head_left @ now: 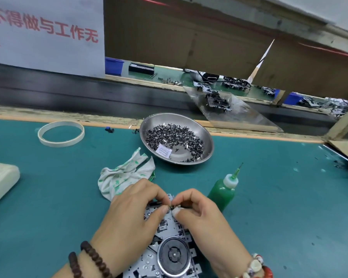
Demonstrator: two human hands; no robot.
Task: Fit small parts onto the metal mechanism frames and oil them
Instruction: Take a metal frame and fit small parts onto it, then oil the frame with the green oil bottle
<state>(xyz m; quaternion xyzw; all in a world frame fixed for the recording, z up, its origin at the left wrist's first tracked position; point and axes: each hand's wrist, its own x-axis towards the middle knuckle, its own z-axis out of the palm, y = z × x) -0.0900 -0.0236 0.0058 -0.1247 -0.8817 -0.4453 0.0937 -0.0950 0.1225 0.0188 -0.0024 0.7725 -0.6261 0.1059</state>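
Note:
A silver metal mechanism frame (169,247) with a round black flywheel lies on the green mat at the bottom centre. My left hand (133,215) and my right hand (201,213) meet over its far end, and their fingertips pinch a small dark part (174,207) between them. A steel dish (207,141) holding several small black parts and a white label stands behind the hands. Just right of my right hand stands a green oil bottle (222,192) with a needle tip.
A crumpled white and green cloth (123,175) lies left of the dish. A tape ring (61,133) sits at the far left, a beige device (0,181) at the left edge. A conveyor belt (68,91) with assembled mechanisms runs behind the bench.

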